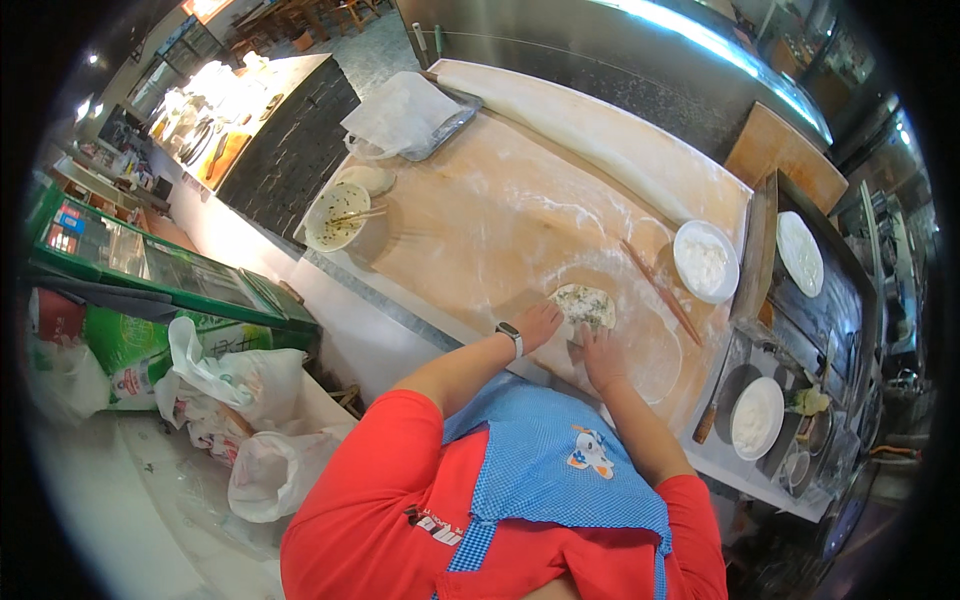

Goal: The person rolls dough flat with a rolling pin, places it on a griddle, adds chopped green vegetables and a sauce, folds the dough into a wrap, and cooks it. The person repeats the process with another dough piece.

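Observation:
A small piece of flattened dough, dusted with flour and flecked with chopped greens, lies on the floured wooden board in front of me. My left hand, with a band on its wrist, is at the dough's left edge. At its lower edge is my right hand, fingertips on or very near it. Whether either hand grips the dough's edge cannot be told. A thin wooden rolling pin lies to the right, beside a white bowl of flour.
A bowl with green-flecked filling and chopsticks stands at the left edge, near a plastic-covered tray. A long pale roll lies along the back. At right are a griddle, a scraper and another white bowl.

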A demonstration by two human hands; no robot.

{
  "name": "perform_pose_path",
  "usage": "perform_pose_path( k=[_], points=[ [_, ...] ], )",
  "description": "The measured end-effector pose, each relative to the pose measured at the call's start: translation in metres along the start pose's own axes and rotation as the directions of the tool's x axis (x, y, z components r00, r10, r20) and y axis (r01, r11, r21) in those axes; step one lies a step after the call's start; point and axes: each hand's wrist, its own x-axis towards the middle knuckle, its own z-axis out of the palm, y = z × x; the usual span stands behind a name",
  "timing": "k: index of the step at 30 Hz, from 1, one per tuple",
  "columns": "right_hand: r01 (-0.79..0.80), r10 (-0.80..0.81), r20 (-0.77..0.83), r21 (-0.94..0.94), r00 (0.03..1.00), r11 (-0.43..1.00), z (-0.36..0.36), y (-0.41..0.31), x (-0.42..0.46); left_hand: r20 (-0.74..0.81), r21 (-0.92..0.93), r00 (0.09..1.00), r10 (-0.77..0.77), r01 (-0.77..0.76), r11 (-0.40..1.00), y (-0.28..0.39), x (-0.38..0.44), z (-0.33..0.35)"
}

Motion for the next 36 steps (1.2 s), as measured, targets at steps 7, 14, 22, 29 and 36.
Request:
perform_pose_path(
  k=[7,14,22,29,36],
  points=[
    [-0.072,0.08,0.214,-0.045,0.974,0.996,-0.004,0.015,0.02,0.419,-0.04,0.872,-0.254,0.297,0.954,-0.002,0.034,-0.013],
    [0.022,-0.017,-0.09,0.045,0.996,0.999,-0.012,0.005,-0.004,-0.046,-0.096,0.998,-0.038,0.033,0.995,0.007,-0.007,-0.008],
    [-0.11,0.105,0.216,0.013,0.971,0.994,-0.011,0.012,0.023,0.2,-0.03,0.945,-0.26,0.271,0.962,0.015,0.034,-0.02],
    [-0.062,0.077,-0.066,0.205,0.995,0.977,0.006,0.03,-0.018,0.027,-0.095,0.999,-0.021,0.024,0.995,0.015,-0.012,0.0],
    [-0.047,0.049,-0.042,0.054,0.998,0.997,-0.001,0.027,0.02,0.171,-0.052,0.969,-0.18,0.191,0.98,0.011,0.032,-0.007]
  ],
)
